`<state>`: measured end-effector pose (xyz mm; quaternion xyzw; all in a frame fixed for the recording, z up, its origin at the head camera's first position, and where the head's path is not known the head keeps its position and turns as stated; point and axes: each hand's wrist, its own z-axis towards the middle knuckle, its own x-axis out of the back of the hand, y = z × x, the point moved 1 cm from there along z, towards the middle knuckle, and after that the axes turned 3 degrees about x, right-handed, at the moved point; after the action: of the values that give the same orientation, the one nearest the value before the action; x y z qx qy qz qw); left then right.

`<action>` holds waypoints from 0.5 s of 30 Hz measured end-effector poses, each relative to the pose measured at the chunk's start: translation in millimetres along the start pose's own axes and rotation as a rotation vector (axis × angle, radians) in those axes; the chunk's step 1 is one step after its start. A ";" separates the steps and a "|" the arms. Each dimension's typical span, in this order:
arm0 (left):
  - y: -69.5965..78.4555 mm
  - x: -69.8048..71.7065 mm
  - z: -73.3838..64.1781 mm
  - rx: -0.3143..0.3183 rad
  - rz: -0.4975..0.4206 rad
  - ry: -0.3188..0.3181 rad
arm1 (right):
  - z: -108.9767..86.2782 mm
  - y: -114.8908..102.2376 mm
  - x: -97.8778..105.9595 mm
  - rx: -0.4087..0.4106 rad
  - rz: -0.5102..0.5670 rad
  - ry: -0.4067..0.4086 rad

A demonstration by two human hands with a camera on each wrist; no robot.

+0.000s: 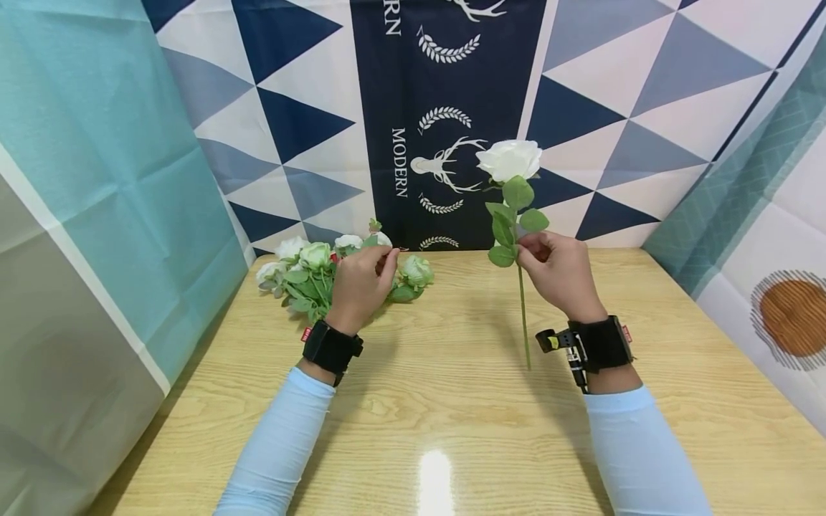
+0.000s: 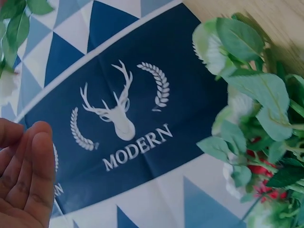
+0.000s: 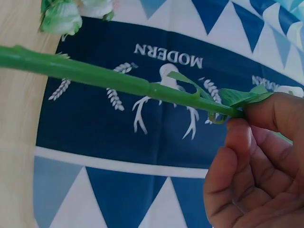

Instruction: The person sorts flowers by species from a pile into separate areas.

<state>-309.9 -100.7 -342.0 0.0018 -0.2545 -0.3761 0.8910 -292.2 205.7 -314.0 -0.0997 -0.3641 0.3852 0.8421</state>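
My right hand point(image 1: 563, 274) pinches the stem of a white artificial rose point(image 1: 510, 160) between thumb and fingertips, just under its green leaves point(image 1: 518, 193). The rose stands upright, bloom on top, with the bare stem point(image 3: 104, 79) hanging below the fingers. My left hand point(image 1: 361, 285) is raised in front of a pile of artificial flowers point(image 1: 316, 256) and holds nothing. In the left wrist view its fingers point(image 2: 42, 152) lie close together, apart from the flowers. White and pale green blooms make up the pile, which the left hand partly hides.
A wooden table point(image 1: 439, 401) lies under both hands. Behind it hangs a patterned cloth point(image 1: 445, 93) with deer heads. Teal and grey cloth point(image 1: 97, 179) closes off the left side, and another patterned cloth point(image 1: 748, 236) the right. A pale green rose point(image 1: 416, 271) lies at the pile's right end.
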 end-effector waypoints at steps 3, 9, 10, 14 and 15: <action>-7.5 0.4 -0.7 0.013 0.013 -0.023 | -0.2 10.2 -2.0 -0.031 -0.021 -0.028; -17.4 -0.1 -3.1 0.057 0.030 -0.083 | -3.3 31.2 -9.5 -0.090 -0.049 -0.093; -18.6 -0.1 -3.3 0.062 0.031 -0.094 | -3.8 35.2 -10.9 -0.094 -0.053 -0.100; -23.1 2.5 -3.6 0.070 0.031 -0.166 | -5.7 52.0 -15.2 -0.118 -0.075 -0.131; -24.9 3.4 -3.7 0.077 0.032 -0.194 | -6.5 56.0 -15.8 -0.125 -0.080 -0.140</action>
<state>-322.9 -121.5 -348.5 -0.0044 -0.3536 -0.3502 0.8673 -326.9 233.3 -352.2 -0.1105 -0.4492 0.3338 0.8214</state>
